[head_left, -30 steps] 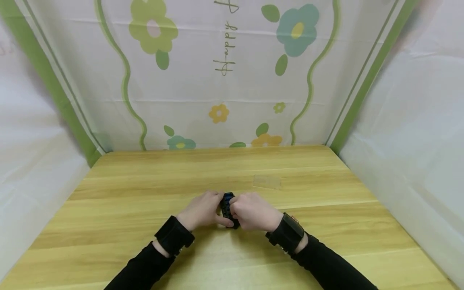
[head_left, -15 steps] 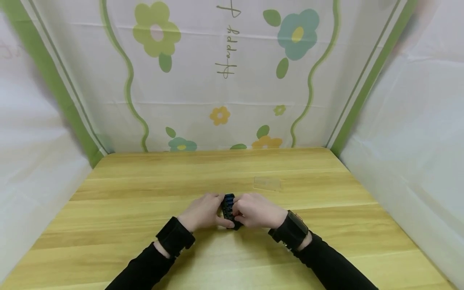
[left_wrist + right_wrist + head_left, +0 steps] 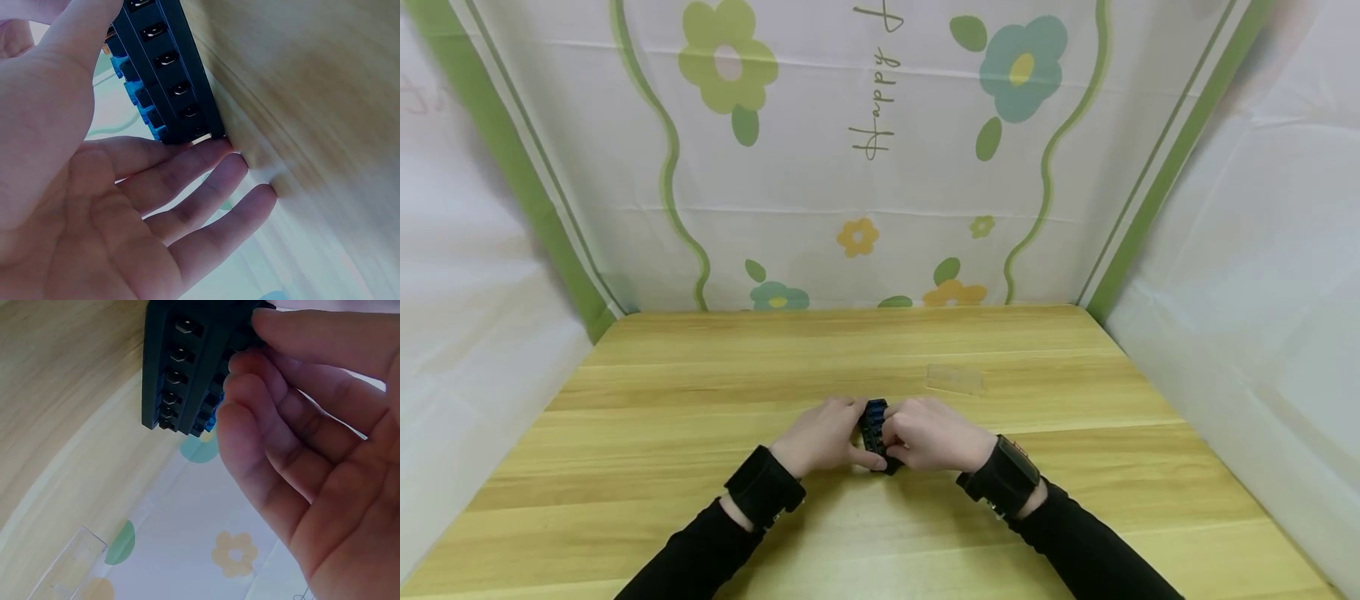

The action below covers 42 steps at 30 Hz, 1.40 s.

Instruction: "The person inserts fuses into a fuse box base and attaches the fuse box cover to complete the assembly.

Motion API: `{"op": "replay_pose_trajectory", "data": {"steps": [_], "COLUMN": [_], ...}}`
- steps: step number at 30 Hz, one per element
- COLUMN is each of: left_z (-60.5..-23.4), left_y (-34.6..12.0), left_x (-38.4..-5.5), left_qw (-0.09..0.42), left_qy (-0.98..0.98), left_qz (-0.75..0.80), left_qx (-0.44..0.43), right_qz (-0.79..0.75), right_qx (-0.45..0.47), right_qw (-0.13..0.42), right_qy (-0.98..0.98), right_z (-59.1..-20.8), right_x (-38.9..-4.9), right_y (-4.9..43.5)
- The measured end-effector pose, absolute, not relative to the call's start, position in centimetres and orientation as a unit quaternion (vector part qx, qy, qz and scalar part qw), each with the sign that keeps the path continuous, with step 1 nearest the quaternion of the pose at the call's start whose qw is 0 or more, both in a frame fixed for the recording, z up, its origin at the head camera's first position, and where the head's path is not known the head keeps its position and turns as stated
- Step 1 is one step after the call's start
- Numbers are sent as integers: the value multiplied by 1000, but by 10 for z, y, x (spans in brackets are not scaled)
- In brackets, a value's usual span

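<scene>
A black terminal block (image 3: 872, 423) with blue parts stands on the table between the two hands. Metal screws sit in a row of slots along its side, seen close in the left wrist view. My left hand (image 3: 823, 435) grips it by the ends, thumb at the near end and fingertips at the far end; the other fingers (image 3: 219, 231) reach down to the table. From the right, my right hand (image 3: 934, 435) has its fingers curled over the block's top, thumb (image 3: 275, 328) against it. Whether a small part is pinched there, I cannot tell.
A clear plastic strip (image 3: 953, 379) lies flat on the wooden table (image 3: 700, 367) behind the right hand. White cloth with printed flowers (image 3: 865, 192) closes off the back, and white sheets (image 3: 1247, 275) hang along both sides. Black bands (image 3: 1000, 475) circle both wrists.
My right hand has shifted slightly right and turned at the wrist, so more of the block's top shows. The left hand keeps its grip, and the block stays in place.
</scene>
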State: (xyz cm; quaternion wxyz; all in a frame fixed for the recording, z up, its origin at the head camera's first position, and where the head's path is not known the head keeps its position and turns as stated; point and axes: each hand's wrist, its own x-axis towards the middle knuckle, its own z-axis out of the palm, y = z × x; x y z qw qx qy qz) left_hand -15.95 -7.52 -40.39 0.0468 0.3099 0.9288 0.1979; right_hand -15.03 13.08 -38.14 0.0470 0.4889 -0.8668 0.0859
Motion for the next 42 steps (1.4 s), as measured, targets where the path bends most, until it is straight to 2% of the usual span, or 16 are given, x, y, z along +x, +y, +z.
{"op": "replay_pose_trajectory", "data": {"steps": [7, 15, 24, 27, 32, 34, 42], "left_z": [-405, -405, -404, -403, -400, -400, -401], "left_y": [-75, -76, -76, -73, -70, -69, -71], "left_x": [-159, -159, -160, -160, -160, -159, -158], "left_qw": [49, 44, 52, 55, 60, 65, 65], "left_qy": [930, 929, 930, 932, 939, 941, 942], "left_qz": [194, 199, 197, 190, 173, 167, 162], "left_qx": [307, 309, 307, 303, 291, 288, 286], "right_qz": [84, 54, 78, 115, 143, 142, 138], "right_qx": [483, 486, 474, 465, 416, 389, 289], "right_qw": [56, 95, 39, 41, 102, 108, 51], "right_qy": [-870, -867, -876, -877, -892, -904, -946], "right_z": [-385, -386, -381, -374, -369, -371, -375], "right_x": [-149, -147, -148, -154, -175, -183, -205], "right_y": [127, 119, 130, 140, 174, 189, 227]}}
